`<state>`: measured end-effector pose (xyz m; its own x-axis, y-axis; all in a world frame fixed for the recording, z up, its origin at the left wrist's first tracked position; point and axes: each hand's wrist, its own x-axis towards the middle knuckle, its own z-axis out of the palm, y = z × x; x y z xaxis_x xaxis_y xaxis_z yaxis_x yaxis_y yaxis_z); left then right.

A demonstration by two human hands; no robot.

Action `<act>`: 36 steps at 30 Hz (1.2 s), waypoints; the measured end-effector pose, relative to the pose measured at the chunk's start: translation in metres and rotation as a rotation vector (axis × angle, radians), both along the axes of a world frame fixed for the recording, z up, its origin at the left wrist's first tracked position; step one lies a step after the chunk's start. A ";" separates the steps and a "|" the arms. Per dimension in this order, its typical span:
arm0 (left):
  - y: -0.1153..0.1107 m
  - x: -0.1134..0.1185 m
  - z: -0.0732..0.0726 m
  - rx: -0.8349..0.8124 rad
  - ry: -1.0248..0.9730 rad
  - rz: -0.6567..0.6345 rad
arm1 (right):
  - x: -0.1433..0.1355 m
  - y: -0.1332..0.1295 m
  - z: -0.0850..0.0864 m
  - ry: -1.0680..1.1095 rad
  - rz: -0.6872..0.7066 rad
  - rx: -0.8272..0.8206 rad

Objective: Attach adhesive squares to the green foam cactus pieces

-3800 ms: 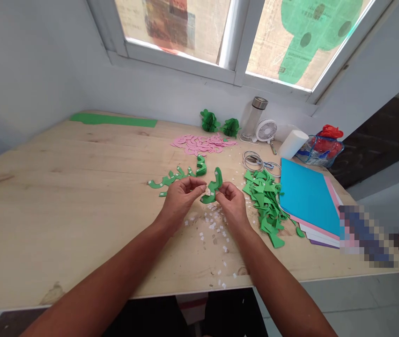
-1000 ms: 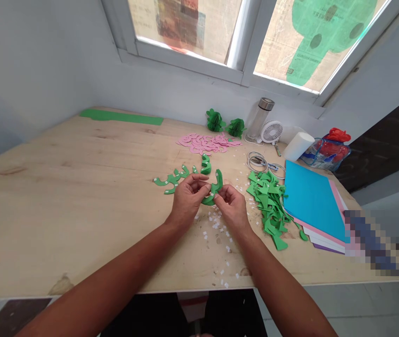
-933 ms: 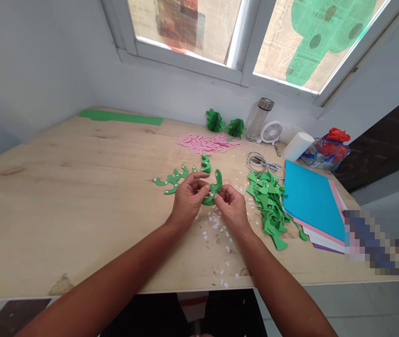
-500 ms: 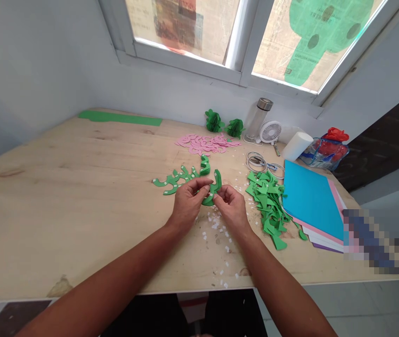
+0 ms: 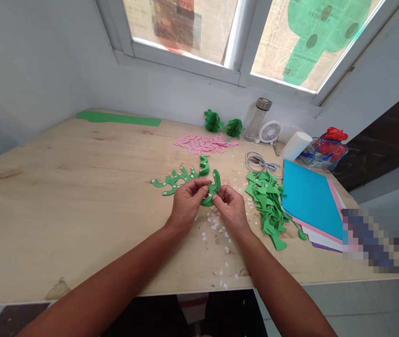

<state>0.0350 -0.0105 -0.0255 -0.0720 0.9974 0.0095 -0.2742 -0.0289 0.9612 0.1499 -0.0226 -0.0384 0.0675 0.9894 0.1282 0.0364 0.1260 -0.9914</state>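
My left hand (image 5: 188, 199) and my right hand (image 5: 232, 204) are both closed on a curved green paper cutout (image 5: 215, 180), which looks layered and carries small white squares. Thumbs and fingertips pinch it from either side, above the table. Just beyond it stands a small stack of green cutouts (image 5: 203, 164). Left of that, several curved green paper pieces (image 5: 171, 181) with white squares lie flat, partly covered by my left hand. Small white paper bits (image 5: 215, 225) are scattered on the wood below my hands.
Pink paper cutouts (image 5: 203, 143) lie toward the wall, with green honeycomb paper shapes (image 5: 212, 121) behind. Green scraps (image 5: 268, 206), scissors (image 5: 255, 162) and blue sheets (image 5: 310, 196) are to the right. A bottle (image 5: 256, 119), a fan (image 5: 269, 131) and a white roll (image 5: 297, 145) stand along the wall.
The view has shifted very slightly. Both hands keep their pinch on the green cutout, with hardly any movement.
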 end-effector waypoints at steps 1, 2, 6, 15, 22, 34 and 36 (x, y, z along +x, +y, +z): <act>0.000 0.000 0.000 0.001 -0.002 0.003 | 0.000 0.000 0.000 -0.003 -0.004 0.003; 0.000 0.000 0.001 0.002 -0.005 0.007 | 0.000 0.000 0.000 -0.009 -0.010 0.007; 0.000 0.000 0.000 0.005 -0.023 0.016 | -0.001 -0.002 0.001 -0.088 -0.067 0.028; 0.000 0.000 -0.001 0.017 -0.022 0.044 | -0.006 -0.011 0.004 -0.249 -0.224 0.133; -0.001 -0.001 0.000 -0.001 -0.051 0.037 | -0.005 -0.011 0.004 -0.432 -0.237 0.253; 0.001 -0.002 -0.001 -0.004 -0.060 0.024 | -0.001 -0.010 0.002 -0.613 -0.221 0.437; 0.001 -0.002 0.000 -0.004 -0.058 0.026 | -0.001 -0.010 0.002 -0.617 -0.220 0.448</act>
<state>0.0332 -0.0098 -0.0255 -0.0979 0.9952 0.0007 -0.3291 -0.0330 0.9437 0.1486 -0.0330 -0.0369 0.0424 0.8068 0.5893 0.6334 0.4344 -0.6403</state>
